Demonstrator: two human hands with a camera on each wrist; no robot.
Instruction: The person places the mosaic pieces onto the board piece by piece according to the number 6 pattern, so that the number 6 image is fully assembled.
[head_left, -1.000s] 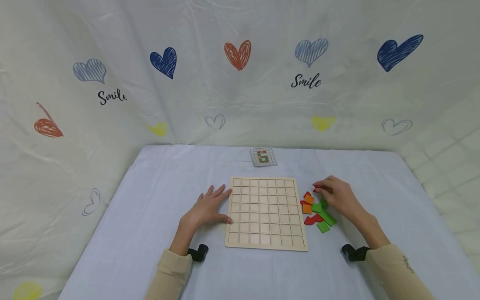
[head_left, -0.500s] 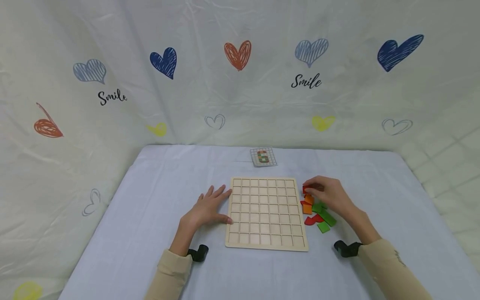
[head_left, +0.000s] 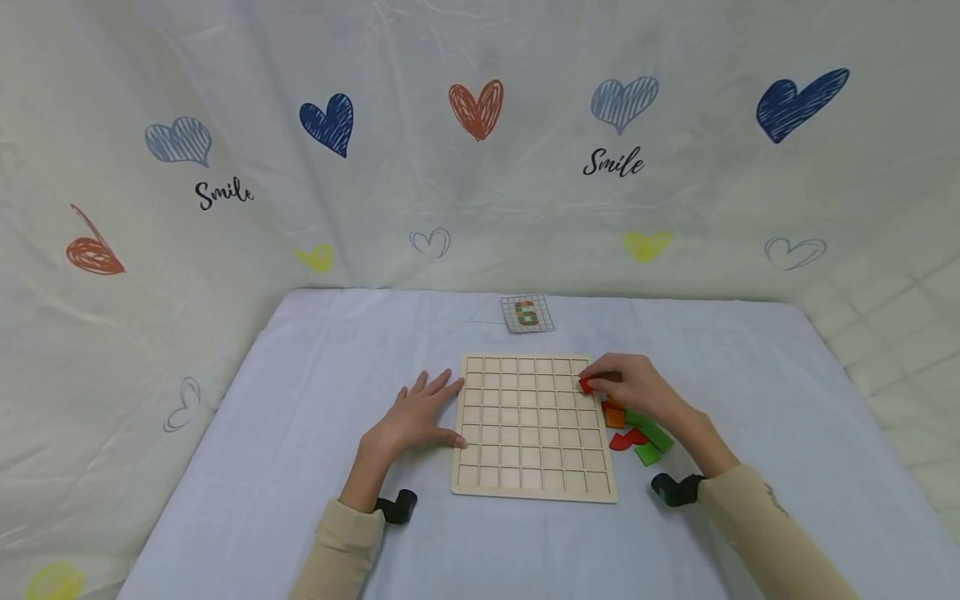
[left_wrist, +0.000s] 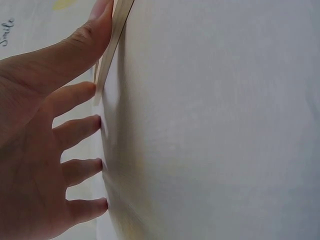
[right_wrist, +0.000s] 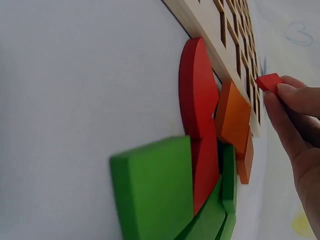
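My left hand (head_left: 411, 423) lies with fingers spread at the left edge of a wooden grid board (head_left: 528, 435). Its thumb and index fingertip touch the board's side, seen also in the left wrist view. The thumb and fingers of my right hand (head_left: 636, 388) pinch a small red block (right_wrist: 270, 82). In the head view that block overlaps the board's upper right squares, close over them. No pieces show on the grid. Below the right hand lie red (right_wrist: 199, 87), orange (right_wrist: 233, 116) and green blocks (right_wrist: 160, 185), partly hidden by the hand in the head view.
A small card (head_left: 527, 314) with a colored figure like a 6 on a grid lies behind the board. White cloth (head_left: 337, 333) covers the table, and a curtain printed with hearts hangs behind it. Black wrist devices (head_left: 677, 490) sit at both cuffs.
My right hand has moved left from the block pile to the board's upper right, carrying the red block. The left hand and the board have stayed put.
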